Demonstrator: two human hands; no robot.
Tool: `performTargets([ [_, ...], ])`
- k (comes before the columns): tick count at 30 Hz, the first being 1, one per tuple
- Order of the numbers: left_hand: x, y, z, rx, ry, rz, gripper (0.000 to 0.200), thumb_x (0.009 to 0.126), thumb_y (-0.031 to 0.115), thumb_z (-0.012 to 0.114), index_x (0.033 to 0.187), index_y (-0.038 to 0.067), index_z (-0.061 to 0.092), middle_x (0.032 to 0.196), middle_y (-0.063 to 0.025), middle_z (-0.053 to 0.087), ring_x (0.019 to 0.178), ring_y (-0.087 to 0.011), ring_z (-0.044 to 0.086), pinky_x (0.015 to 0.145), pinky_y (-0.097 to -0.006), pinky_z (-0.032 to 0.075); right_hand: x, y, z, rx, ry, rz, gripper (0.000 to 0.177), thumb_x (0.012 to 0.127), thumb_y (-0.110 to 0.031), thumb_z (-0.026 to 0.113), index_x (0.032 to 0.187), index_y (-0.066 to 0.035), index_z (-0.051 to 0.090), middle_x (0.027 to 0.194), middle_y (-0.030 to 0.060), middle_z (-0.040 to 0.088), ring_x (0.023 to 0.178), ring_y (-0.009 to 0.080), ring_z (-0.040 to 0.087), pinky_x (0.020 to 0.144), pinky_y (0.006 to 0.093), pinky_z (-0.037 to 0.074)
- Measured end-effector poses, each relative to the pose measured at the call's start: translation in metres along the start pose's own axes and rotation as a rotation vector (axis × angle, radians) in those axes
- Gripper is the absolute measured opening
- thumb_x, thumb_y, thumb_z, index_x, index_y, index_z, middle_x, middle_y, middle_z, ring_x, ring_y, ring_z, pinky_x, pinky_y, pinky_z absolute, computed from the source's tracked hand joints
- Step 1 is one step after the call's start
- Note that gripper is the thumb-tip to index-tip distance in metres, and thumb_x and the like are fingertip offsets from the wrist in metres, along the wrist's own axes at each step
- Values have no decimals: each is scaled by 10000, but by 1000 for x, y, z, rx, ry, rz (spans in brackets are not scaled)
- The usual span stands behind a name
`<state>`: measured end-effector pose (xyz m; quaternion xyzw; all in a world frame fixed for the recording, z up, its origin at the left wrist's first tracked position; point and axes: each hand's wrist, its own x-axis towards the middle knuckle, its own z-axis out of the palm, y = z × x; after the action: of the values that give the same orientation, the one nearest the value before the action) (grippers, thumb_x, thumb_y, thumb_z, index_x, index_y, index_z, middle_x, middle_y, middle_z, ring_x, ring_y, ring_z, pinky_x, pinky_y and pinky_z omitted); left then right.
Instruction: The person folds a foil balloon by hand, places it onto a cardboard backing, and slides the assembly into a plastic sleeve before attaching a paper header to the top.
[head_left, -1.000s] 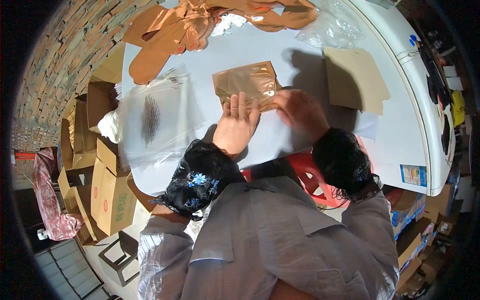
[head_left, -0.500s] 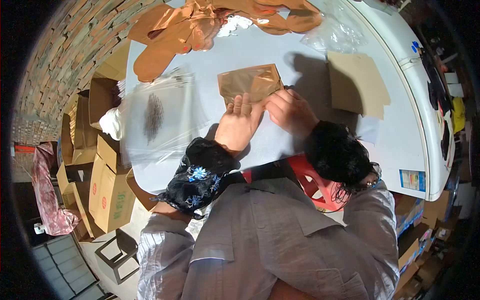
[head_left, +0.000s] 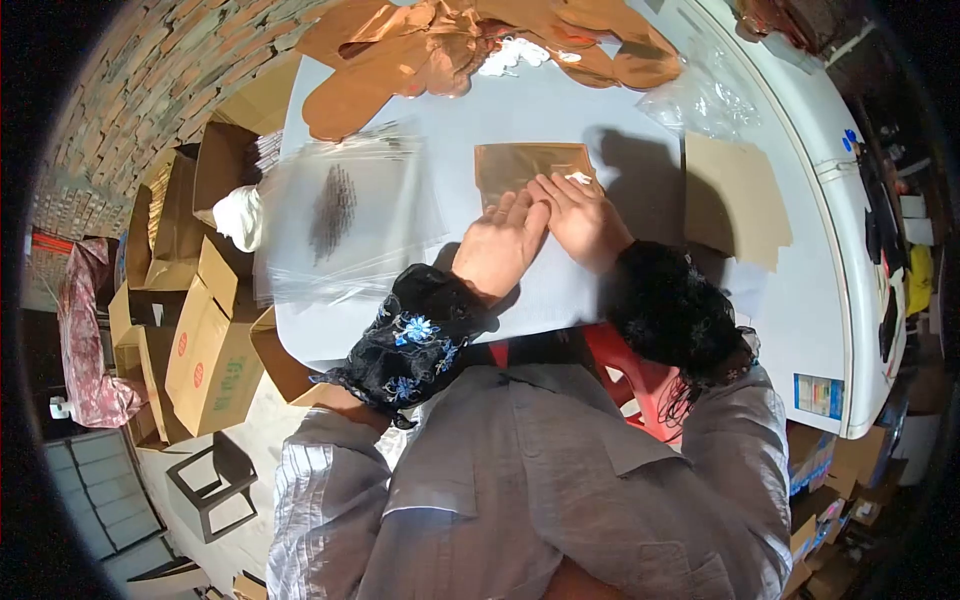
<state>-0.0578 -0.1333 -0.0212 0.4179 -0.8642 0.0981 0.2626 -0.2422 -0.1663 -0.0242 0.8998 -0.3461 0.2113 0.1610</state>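
Note:
A folded copper-coloured foil packet (head_left: 530, 160) lies on the white table (head_left: 560, 305) in front of me. Both hands press flat on its near part. My left hand (head_left: 499, 248) has its fingers stretched out over the lower left of the foil. My right hand (head_left: 583, 218) lies beside it, fingers extended over the lower right, touching the left at the fingertips. A small white piece (head_left: 579, 177) shows on the foil by the right fingers. The foil's near edge is hidden under the hands.
Clear plastic bags (head_left: 385, 205) are stacked at the left. Copper foil shapes (head_left: 365, 95) and small white pieces (head_left: 515, 56) lie at the far edge. Clear plastic (head_left: 705, 100) and cardboard (head_left: 730, 195) are at the right. Open cardboard boxes (head_left: 205, 350) and a stool (head_left: 215, 485) stand left.
My right hand has gone from pinching the foil's right edge to lying flat on it. A white piece now shows on the packet. The whole view has shifted slightly.

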Motion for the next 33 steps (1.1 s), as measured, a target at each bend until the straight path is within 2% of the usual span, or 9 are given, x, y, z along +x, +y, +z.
performTargets([
  [3, 19, -2, -45, -418, -365, -302, 272, 933, 112, 572, 1175, 4, 513, 1301, -217, 607, 1216, -332, 603, 1007, -404, 500, 4, 3, -11, 169, -65, 154, 283, 872, -88, 580, 1122, 30, 641, 1164, 196, 668, 1057, 326, 667, 916, 411, 544],
  [5, 18, -10, -49, -586, 52, -372, 347, 962, 140, 564, 1265, -12, 490, 1360, -225, 562, 1274, -315, 553, 1071, -396, 429, 22, -3, -56, 410, -216, 478, 301, 871, -90, 598, 1147, 16, 656, 1197, 174, 670, 1052, 303, 678, 898, 391, 552],
  [8, 9, -37, -35, -949, 372, -561, 503, 1000, 205, 560, 1426, -15, 408, 1420, -221, 513, 1338, -315, 480, 1111, -385, 359, 3, 30, -46, -95, -276, 271, 249, 930, -127, 577, 1116, 15, 663, 1062, 122, 695, 893, 238, 694, 780, 364, 565],
  [10, 12, -41, -42, -1219, 350, -798, 542, 1018, 284, 565, 1428, -31, 404, 1433, -215, 500, 1350, -305, 462, 1122, -377, 344, 3, 32, -59, 817, -56, 779, 214, 961, -168, 576, 1076, -14, 672, 907, 25, 659, 786, 131, 638, 658, 287, 520],
  [12, 15, -38, -35, -1392, 280, -870, 534, 1023, 329, 558, 1404, -25, 435, 1398, -203, 532, 1300, -280, 516, 1085, -367, 401, 4, 26, -72, 1424, 128, 960, 183, 959, -181, 593, 1039, -39, 675, 858, -18, 637, 751, 89, 610, 611, 246, 486],
  [13, 15, -37, -32, -1479, 239, -907, 533, 1026, 351, 554, 1393, -22, 450, 1381, -197, 547, 1275, -268, 543, 1067, -362, 430, 3, 23, -70, 1763, 104, 1172, 212, 912, -170, 617, 1044, -5, 600, 893, 55, 612, 794, 144, 593, 672, 302, 513],
  [17, 15, -41, -31, -2331, -244, -902, 419, 1011, 323, 587, 1281, 6, 546, 1140, -66, 685, 943, -151, 688, 818, -288, 582, -21, 15, -55, 1563, -64, 911, 231, 921, -201, 624, 1068, -24, 604, 988, 60, 631, 849, 157, 623, 734, 329, 539],
  [26, 5, -43, -12, -1962, -217, -984, 212, 1005, 169, 571, 1185, 60, 597, 1032, -26, 687, 892, -114, 674, 789, -266, 566, -29, -9, -36, 2139, -70, 1110, 362, 987, -248, 559, 1252, -2, 564, 1201, 76, 633, 1079, 179, 618, 993, 331, 467],
  [33, -2, -65, -4, -1866, -342, -996, 183, 990, 229, 633, 1092, 78, 636, 917, 37, 673, 807, -71, 649, 737, -238, 549, -38, -3, -18, 1865, -65, 952, 358, 1023, -239, 500, 1275, 10, 550, 1241, 90, 623, 1128, 183, 601, 1000, 328, 460],
])
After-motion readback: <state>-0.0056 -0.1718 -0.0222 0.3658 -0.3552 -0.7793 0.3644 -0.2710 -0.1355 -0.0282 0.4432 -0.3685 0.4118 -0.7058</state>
